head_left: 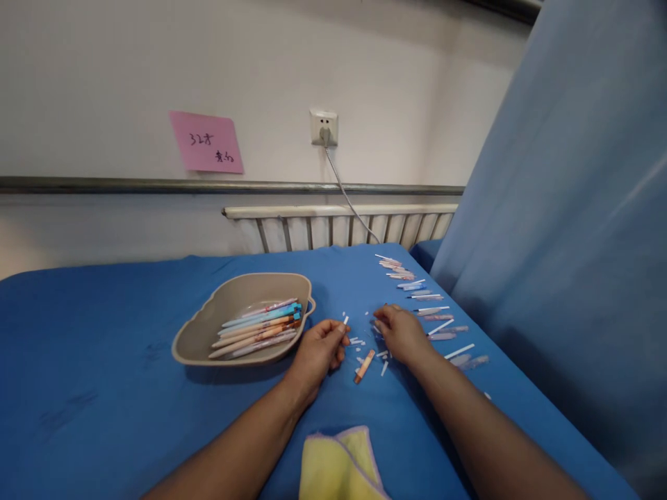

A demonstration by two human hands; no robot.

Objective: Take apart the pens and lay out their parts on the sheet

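Observation:
My left hand [320, 351] is closed in a pinch on a small white piece [346, 320], just right of the beige basket. My right hand [401, 332] has its fingers bent down over small parts on the blue sheet; whether they hold anything is hidden. Between the hands lie scattered little white pieces [356, 341] and an orange pen barrel [364, 367], tilted on the sheet. Several pens [260, 330] in blue, orange and pale pink rest inside the basket [190, 347]. Pen parts with white sticks [458, 351] lie in small groups right of my right hand.
A yellow cloth [338, 469] lies at the front edge. Behind the blue sheet [104, 312] stand a white railing [333, 210] and a wall with a plugged socket [324, 128] and a pink note [207, 142]. A blue curtain [563, 208] hangs at the right.

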